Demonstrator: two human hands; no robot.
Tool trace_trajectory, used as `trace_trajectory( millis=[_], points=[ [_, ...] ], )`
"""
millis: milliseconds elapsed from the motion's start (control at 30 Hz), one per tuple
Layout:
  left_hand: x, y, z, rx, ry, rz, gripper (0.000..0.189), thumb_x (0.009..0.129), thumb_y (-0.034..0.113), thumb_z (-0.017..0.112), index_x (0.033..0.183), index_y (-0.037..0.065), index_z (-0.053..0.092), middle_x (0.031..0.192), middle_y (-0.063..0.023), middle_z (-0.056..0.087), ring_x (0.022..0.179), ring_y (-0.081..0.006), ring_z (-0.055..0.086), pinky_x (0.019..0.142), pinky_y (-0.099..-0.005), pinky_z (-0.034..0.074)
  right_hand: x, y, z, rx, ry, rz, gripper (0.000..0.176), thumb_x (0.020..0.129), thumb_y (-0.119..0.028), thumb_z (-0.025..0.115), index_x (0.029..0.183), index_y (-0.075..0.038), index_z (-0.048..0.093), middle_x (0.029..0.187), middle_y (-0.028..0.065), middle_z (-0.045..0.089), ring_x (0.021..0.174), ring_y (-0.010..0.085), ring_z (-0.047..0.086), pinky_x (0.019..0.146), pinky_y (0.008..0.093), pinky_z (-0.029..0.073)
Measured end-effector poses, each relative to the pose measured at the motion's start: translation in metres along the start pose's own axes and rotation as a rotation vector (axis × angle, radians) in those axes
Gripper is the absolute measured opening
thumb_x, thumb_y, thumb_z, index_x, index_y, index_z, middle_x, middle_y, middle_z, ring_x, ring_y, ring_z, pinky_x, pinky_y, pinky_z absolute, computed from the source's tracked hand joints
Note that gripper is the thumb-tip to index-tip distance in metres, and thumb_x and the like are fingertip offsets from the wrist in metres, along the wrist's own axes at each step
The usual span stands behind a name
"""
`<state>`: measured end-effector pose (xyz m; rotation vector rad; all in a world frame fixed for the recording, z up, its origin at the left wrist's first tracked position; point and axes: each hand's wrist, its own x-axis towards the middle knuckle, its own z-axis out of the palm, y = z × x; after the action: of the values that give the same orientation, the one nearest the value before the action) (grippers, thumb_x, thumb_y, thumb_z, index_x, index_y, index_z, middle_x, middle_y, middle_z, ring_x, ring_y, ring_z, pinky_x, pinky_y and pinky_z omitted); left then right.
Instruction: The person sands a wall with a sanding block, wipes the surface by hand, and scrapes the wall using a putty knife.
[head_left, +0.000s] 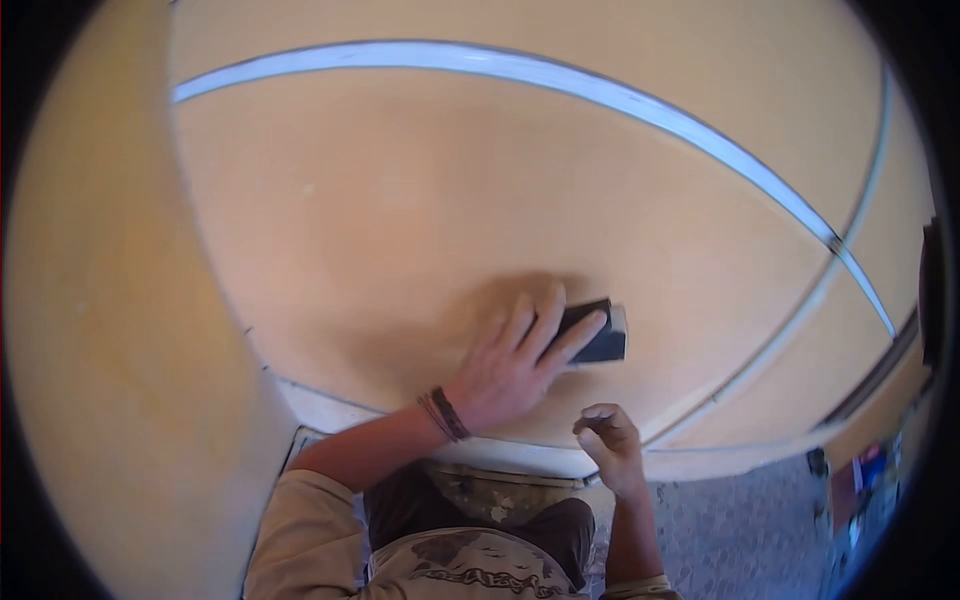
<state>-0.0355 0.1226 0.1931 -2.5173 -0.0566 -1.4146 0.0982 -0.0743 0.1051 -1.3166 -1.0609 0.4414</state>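
My left hand (510, 375) has the dark block (600, 335) pressed flat against the orange wall (400, 200). The fingers lie stretched over the block's back, and the grip is closed on it, though the thumb is hidden under the palm. The block sits low on the wall, a little right of centre. It is well below the pale stripe (560, 75) that arcs across the top, and above the light ledge (520, 455) at the wall's foot. Its right end sticks out past my fingertips.

My right hand (608, 440) hangs off the wall near the ledge, just below the block. Its grip is curled shut, fingertips against thumb. I cannot tell whether anything small is pinched inside.

I judge the step in hand to be rubbing the wall's face with the block, one-handed, in the lower part of the panel. As I read it, the next move calls for even pressure through the flat of my fingers so the block stays flush and does not tip onto an edge. It also calls for strokes short enough to stop before the thin seam line to the right. My right hand is free to brace against the ledge.
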Motion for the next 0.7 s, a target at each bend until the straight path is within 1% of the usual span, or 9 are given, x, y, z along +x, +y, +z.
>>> trace_trajectory(
  millis=[100,167,200,300,433,467,567,667,700],
  points=[
    [0.057,-0.003,0.012,0.268,0.122,0.244,0.068,0.083,0.031,0.062,0.145,0.009,0.045,0.145,-0.0184,0.044,0.121,-0.0347,0.05,0.099,-0.0497,0.042,-0.036,0.034,-0.003,0.03,0.31,0.27,0.021,0.092,-0.013,0.069,0.106,0.0,0.061,0.091,0.004,0.065,0.086,0.0102,0.06,0.079,0.0255,0.049],
    [0.109,-0.007,0.012,0.363,0.141,0.353,0.066,0.086,0.033,0.059,0.146,0.011,0.044,0.148,-0.0134,0.042,0.13,-0.0316,0.044,0.108,-0.0505,0.034,-0.07,0.062,-0.002,-0.113,0.342,0.437,0.024,0.092,-0.018,0.07,0.103,0.002,0.065,0.09,0.0053,0.068,0.083,0.011,0.061,0.077,0.0263,0.05],
    [0.13,-0.004,0.015,0.415,0.15,0.409,0.066,0.087,0.034,0.058,0.147,0.011,0.043,0.15,-0.0109,0.041,0.135,-0.0301,0.041,0.113,-0.0508,0.03,-0.087,0.073,0.001,-0.138,0.341,0.444,0.025,0.091,-0.021,0.07,0.101,0.002,0.066,0.088,0.0053,0.069,0.082,0.0108,0.062,0.075,0.0265,0.051],
    [0.17,0.017,0.034,0.15,0.173,0.406,0.062,0.09,0.034,0.055,0.147,0.012,0.042,0.152,-0.0062,0.04,0.142,-0.0247,0.032,0.118,-0.0518,0.023,-0.132,0.099,0.008,-0.158,0.347,0.567,0.028,0.091,-0.026,0.071,0.098,0.001,0.069,0.087,0.0059,0.071,0.08,0.0108,0.064,0.075,0.0272,0.051],
    [0.24,0.057,0.048,0.402,0.292,0.553,0.06,0.092,0.037,0.054,0.144,0.009,0.043,0.153,-0.005,0.038,0.141,-0.0231,0.032,0.118,-0.0503,0.021,-0.15,0.12,0.014,-0.188,0.306,0.671,0.031,0.089,-0.031,0.071,0.098,-0.002,0.07,0.089,0.0083,0.073,0.083,0.0144,0.068,0.077,0.0299,0.052],
    [0.257,0.068,0.053,0.298,0.313,0.534,0.058,0.091,0.03,0.053,0.145,0.009,0.043,0.153,-0.0055,0.037,0.141,-0.0233,0.033,0.118,-0.0495,0.021,-0.147,0.122,0.013,-0.221,0.317,0.676,0.032,0.089,-0.032,0.071,0.099,-0.002,0.071,0.089,0.0094,0.073,0.084,0.0162,0.068,0.078,0.0309,0.052],
    [0.238,0.086,0.059,0.364,0.24,0.468,0.058,0.09,0.022,0.051,0.145,0.009,0.042,0.154,-0.006,0.036,0.142,-0.0233,0.032,0.117,-0.0498,0.021,-0.146,0.138,0.008,-0.295,0.388,0.691,0.033,0.087,-0.033,0.072,0.1,-0.002,0.07,0.088,0.011,0.072,0.082,0.0187,0.069,0.077,0.0328,0.053],
    [0.144,0.075,0.082,0.243,0.063,0.535,0.055,0.087,0.018,0.048,0.142,0.011,0.049,0.151,-0.007,0.042,0.14,-0.0247,0.038,0.117,-0.0514,0.024,-0.176,0.184,0.003,-0.359,0.502,0.673,0.032,0.086,-0.031,0.074,0.098,-0.002,0.07,0.083,0.011,0.071,0.077,0.0183,0.068,0.072,0.0337,0.053],
    [0.142,0.075,0.083,0.226,0.065,0.509,0.054,0.087,0.018,0.048,0.141,0.011,0.05,0.151,-0.0073,0.042,0.139,-0.025,0.039,0.117,-0.0515,0.025,-0.193,0.194,-0.002,-0.409,0.501,0.678,0.031,0.085,-0.031,0.074,0.097,-0.002,0.07,0.083,0.0118,0.071,0.077,0.0199,0.069,0.072,0.0347,0.053]
  ],
)
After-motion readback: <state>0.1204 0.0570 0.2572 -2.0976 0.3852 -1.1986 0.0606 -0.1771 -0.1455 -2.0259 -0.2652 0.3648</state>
